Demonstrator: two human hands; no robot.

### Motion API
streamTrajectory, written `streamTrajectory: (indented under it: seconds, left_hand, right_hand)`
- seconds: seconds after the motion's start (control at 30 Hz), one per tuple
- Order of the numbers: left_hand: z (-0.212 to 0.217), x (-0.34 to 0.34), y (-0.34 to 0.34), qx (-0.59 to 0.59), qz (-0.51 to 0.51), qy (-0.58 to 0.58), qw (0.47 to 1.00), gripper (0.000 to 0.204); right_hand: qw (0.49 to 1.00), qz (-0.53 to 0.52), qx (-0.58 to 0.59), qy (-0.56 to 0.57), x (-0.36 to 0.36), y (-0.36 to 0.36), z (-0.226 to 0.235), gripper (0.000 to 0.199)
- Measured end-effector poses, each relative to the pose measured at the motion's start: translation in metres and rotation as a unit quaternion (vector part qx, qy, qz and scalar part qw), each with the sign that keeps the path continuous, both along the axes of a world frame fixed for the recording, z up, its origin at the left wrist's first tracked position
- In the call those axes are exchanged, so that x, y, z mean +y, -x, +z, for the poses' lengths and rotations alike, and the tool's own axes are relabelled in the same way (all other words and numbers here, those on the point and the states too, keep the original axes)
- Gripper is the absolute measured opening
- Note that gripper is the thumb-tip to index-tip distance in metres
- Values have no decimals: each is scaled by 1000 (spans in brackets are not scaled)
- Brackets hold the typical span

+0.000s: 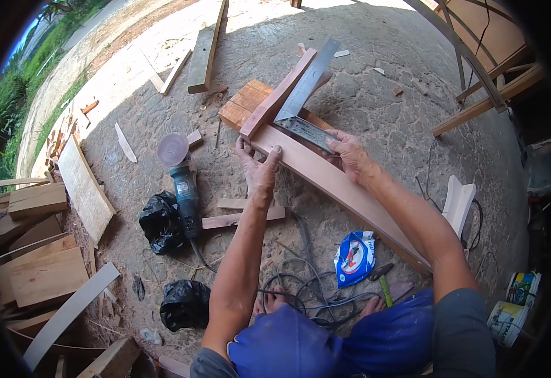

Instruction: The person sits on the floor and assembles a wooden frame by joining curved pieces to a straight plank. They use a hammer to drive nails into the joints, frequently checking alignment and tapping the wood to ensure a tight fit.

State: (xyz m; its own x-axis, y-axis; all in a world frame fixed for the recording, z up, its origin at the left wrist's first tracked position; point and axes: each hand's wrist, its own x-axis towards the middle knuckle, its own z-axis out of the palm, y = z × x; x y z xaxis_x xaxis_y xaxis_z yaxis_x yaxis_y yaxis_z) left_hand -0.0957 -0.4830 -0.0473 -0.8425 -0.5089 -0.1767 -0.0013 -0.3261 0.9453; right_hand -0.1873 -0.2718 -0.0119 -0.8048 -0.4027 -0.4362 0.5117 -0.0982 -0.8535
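Reddish wooden beam: the long reddish wooden beam (344, 189) lies slanted on the rough stone ground (376, 101), from your right knee up toward the middle of the view.
Cross piece: a shorter reddish wooden bar (274, 101) meets the far end of the beam at an angle, and both rest on a pale wooden block (245, 101).
Metal square: the steel carpenter's square (305, 104) lies in the corner between the two pieces, one arm along the bar and the other arm flat on the beam.
Left hand: your left hand (258, 169) rests at the near edge of the beam end, fingers spread apart and touching the wood, not closed around anything.
Right hand: your right hand (350, 154) presses flat on the lower arm of the square, fingers together on top of it, holding it down against the beam.
Grinder: a teal angle grinder with a round disc (181, 173) lies on the ground left of your left hand, well apart from the beam.
Bags: two black plastic bags (162, 220) lie near the grinder.
Cables: grey cables (300, 283) curl by your bare feet.
Hammer: a green-handled hammer (382, 280) lies beside a blue and white packet (354, 258).
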Motion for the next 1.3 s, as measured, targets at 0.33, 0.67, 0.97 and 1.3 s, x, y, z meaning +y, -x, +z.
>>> streamTrajectory:
  seconds: [0.33, 0.67, 0.97, 1.3]
  left_hand:
    - [15, 8, -3, -26, -6, -20, 999, 100]
    - [-2, -7, 8, 20, 17, 129, 991, 96]
    - [51, -3, -1, -42, 120, 639, 759, 92]
    - [52, 7, 41, 131, -337, 723, 589, 115]
  right_hand:
    - [994, 109, -24, -21, -11, 4, -4, 41]
    - [991, 111, 56, -50, -18, -1, -8, 42]
    - [972, 141, 121, -147, -8, -3, 3, 39]
    - [985, 136, 98, -50, -17, -2, 5, 39]
